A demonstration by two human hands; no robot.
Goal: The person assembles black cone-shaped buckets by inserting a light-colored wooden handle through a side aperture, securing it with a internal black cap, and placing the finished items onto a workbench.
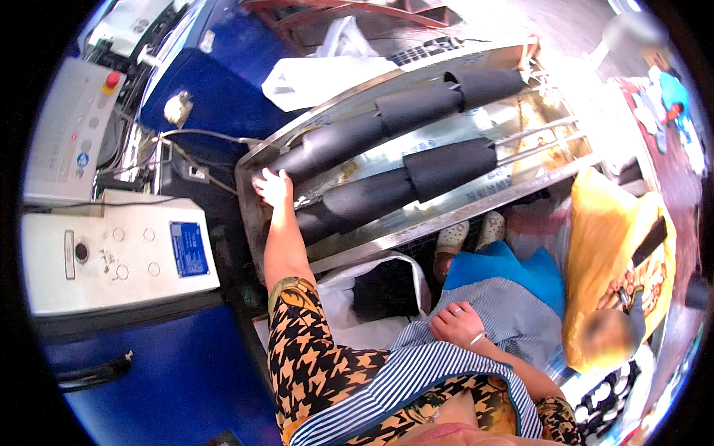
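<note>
My left hand (274, 187) reaches out to the near-left end of a long metal tray (349, 256). Its fingers are spread, at the lower end of the far row of black curved sleeves (342, 140); whether they press on it is hard to tell. A second row of black sleeves (450, 169) lies nearer to me, on pale rods (547, 132) that stick out at the right. Bent at the fingers, my right hand (457, 325) is held before my striped apron (498, 293), with no thing visible in it.
On the left stands a machine with a pale control panel (130, 256) and blue body (163, 372). A white bag (372, 297) with dark contents lies below the tray. At the right is a yellow sack (595, 223) with small tan pieces. White plastic (320, 80) lies behind the tray.
</note>
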